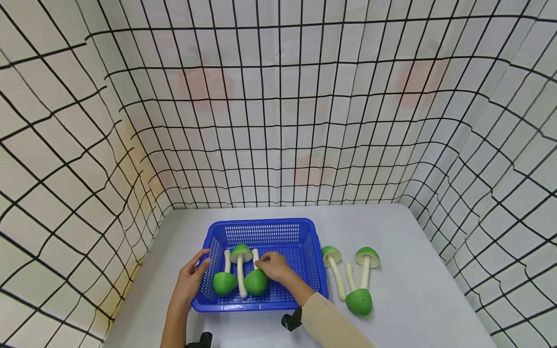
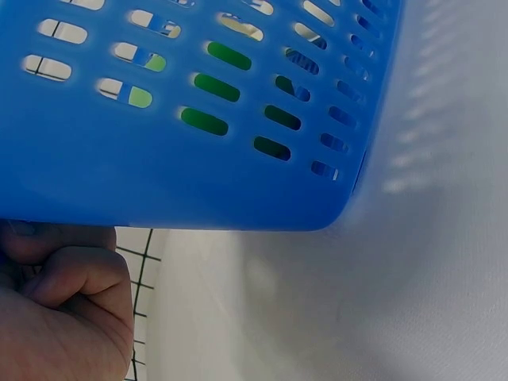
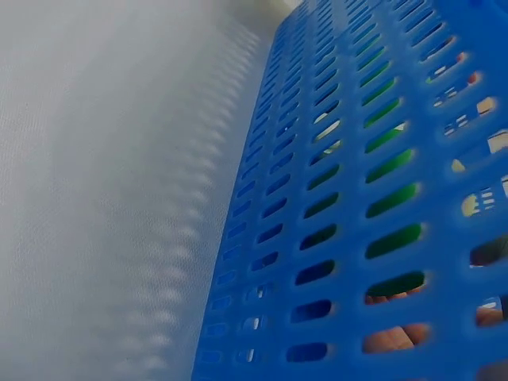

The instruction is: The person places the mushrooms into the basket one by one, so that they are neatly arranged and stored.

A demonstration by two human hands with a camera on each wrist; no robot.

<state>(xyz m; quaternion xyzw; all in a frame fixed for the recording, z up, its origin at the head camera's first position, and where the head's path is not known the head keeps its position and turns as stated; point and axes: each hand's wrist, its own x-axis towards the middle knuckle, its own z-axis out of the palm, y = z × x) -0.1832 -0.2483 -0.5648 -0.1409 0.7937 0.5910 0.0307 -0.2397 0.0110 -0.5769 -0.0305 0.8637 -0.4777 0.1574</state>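
A blue slotted basket [image 1: 261, 306] stands on the table, with three green-capped toy mushrooms in a row inside. My left hand [image 1: 191, 274] grips its left rim; in the left wrist view the curled fingers [image 2: 83, 274] are at the basket edge. My right hand [image 1: 273, 266] reaches inside and pinches the rightmost mushroom [image 1: 256, 282] near its pale stem, cap toward me. Beside it lie the middle mushroom [image 1: 241, 256], cap away from me, and the left mushroom [image 1: 225, 284], cap toward me. Through the slots in the right wrist view, only bits of the right hand [image 3: 395, 339] show.
Right of the basket, three more mushrooms lie on the white table [image 1: 413, 290]: one [image 1: 334, 270] close to the basket wall, one [image 1: 366, 263] cap away, and one [image 1: 359, 301] cap toward me. Black wire grid [image 1: 278, 106] before white cloth encloses the back and sides.
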